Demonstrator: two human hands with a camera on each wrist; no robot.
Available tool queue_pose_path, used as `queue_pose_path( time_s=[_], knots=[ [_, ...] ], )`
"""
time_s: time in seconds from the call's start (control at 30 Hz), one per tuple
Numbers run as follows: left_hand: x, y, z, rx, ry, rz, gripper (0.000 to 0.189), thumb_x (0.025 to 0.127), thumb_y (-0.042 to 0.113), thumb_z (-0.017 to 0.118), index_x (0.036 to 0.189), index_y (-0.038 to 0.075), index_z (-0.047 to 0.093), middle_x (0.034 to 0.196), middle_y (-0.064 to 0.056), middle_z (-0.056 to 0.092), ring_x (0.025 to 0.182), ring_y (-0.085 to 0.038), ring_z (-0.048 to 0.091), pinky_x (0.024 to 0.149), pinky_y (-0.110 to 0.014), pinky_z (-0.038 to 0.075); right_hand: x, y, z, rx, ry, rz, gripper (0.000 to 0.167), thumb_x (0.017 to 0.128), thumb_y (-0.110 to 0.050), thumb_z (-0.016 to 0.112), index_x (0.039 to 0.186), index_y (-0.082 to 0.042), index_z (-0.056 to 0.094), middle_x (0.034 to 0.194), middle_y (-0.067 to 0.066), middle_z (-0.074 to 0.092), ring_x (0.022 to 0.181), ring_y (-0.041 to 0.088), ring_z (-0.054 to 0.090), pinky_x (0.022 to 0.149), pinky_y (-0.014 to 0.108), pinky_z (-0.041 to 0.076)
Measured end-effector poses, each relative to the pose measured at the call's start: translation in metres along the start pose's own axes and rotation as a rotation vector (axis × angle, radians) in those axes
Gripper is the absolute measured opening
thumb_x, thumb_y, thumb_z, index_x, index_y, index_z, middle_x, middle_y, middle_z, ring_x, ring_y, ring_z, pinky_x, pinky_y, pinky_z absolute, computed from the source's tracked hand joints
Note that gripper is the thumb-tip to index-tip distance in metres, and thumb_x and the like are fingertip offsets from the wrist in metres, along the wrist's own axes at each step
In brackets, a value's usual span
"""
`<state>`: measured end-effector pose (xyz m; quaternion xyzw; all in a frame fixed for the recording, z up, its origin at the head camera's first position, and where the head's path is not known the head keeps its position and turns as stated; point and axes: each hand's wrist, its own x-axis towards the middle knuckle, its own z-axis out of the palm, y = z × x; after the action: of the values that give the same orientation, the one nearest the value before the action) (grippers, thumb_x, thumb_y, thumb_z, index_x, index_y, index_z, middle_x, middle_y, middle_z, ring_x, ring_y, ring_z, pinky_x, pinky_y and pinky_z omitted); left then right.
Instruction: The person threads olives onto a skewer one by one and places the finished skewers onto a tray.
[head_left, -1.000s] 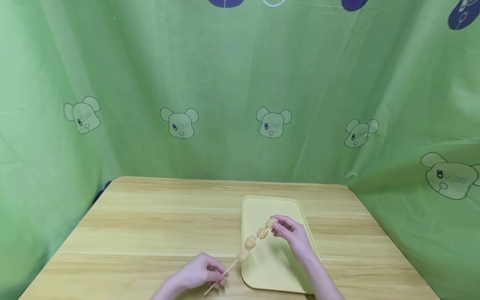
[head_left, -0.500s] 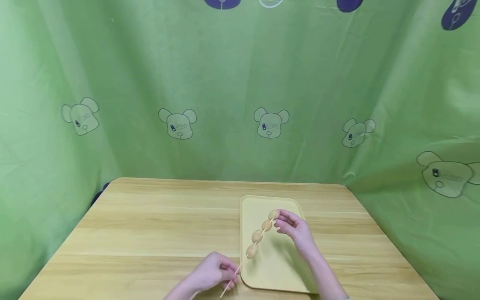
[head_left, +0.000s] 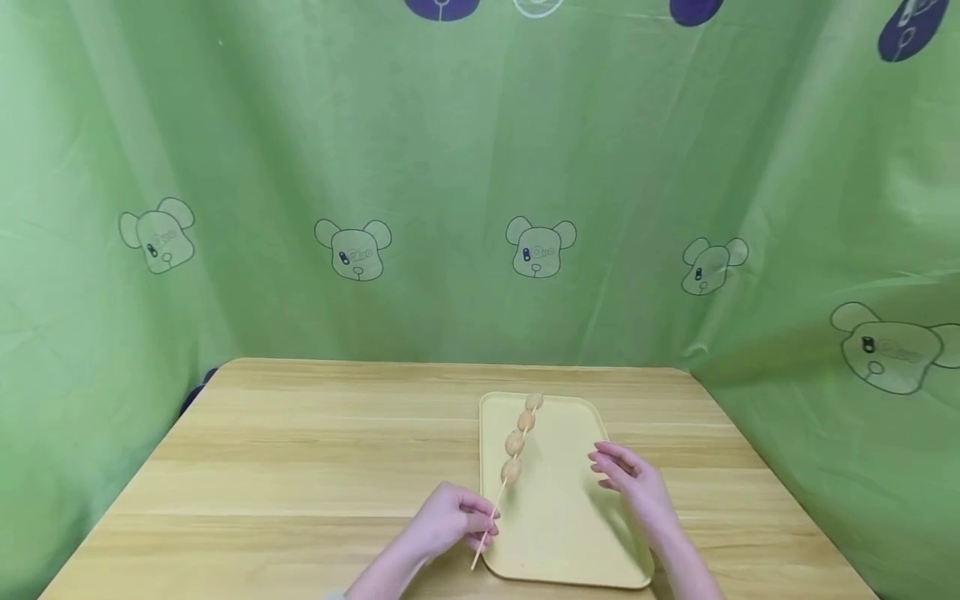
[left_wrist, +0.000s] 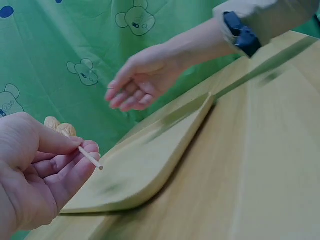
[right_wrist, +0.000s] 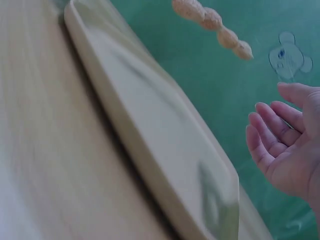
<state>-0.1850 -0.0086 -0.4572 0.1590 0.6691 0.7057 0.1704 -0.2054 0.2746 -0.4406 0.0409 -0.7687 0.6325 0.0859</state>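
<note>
My left hand (head_left: 450,523) pinches the bare lower end of a wooden skewer (left_wrist: 91,158) between thumb and fingers. Several brown, egg-shaped balls (head_left: 514,442) with a rough surface are threaded along its upper part. The skewer slants up and away over the left side of a pale yellow tray (head_left: 562,533). In the right wrist view the balls (right_wrist: 212,20) hang in the air above the tray. My right hand (head_left: 633,483) is apart from the skewer, over the tray's right edge, its fingers loosely bent with nothing in them.
The tray lies on a light wood-grain table (head_left: 300,450), right of its middle. A green curtain (head_left: 450,167) with bear-head prints surrounds the table at the back and both sides. A dark band (left_wrist: 242,34) sits on the right wrist.
My right hand has let go of the skewer's top end and drawn away to the right. My left hand has carried the skewer rightward and forward, tilting it more upright over the tray.
</note>
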Motion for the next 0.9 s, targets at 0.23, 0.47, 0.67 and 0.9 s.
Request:
queue_pose_path(
  time_s=[0.23,0.47,0.67,0.9],
  knots=[
    [0.022,0.001,0.012,-0.001,0.062,-0.027,0.017,0.079,-0.01,0.061,0.094,-0.018,0.061,0.074,-0.02,0.065,0.066,-0.029,0.065,0.056,-0.029,0.054,-0.012,0.014,-0.025,-0.152,-0.023,0.037,0.05,0.096,-0.02,0.052,0.133,0.01,0.038,0.131,0.026,0.047,0.101,-0.01,0.049,0.084,0.011,0.041],
    [0.04,-0.005,0.027,-0.062,0.124,-0.022,0.018,0.078,-0.01,0.061,0.094,-0.017,0.062,0.073,-0.019,0.065,0.061,-0.023,0.065,0.055,-0.028,0.054,-0.029,0.025,-0.046,-0.317,-0.078,0.003,0.052,0.096,-0.017,0.051,0.136,0.011,0.033,0.135,0.027,0.042,0.106,-0.011,0.042,0.085,0.007,0.034],
    [0.05,-0.007,0.043,-0.1,0.182,-0.022,0.016,0.076,-0.011,0.062,0.091,-0.017,0.062,0.07,-0.019,0.065,0.057,-0.017,0.063,0.053,-0.026,0.053,-0.044,0.03,-0.057,-0.359,-0.159,0.009,0.055,0.094,-0.012,0.053,0.135,0.016,0.028,0.134,0.032,0.038,0.108,-0.01,0.041,0.087,0.011,0.035],
    [0.056,-0.008,0.061,-0.106,0.235,-0.029,0.013,0.073,-0.013,0.061,0.086,-0.016,0.063,0.066,-0.015,0.064,0.054,-0.012,0.061,0.052,-0.025,0.053,-0.055,0.037,-0.059,-0.242,-0.243,-0.006,0.057,0.091,-0.002,0.053,0.132,0.023,0.021,0.132,0.042,0.032,0.108,-0.013,0.039,0.086,0.01,0.036]
  ],
)
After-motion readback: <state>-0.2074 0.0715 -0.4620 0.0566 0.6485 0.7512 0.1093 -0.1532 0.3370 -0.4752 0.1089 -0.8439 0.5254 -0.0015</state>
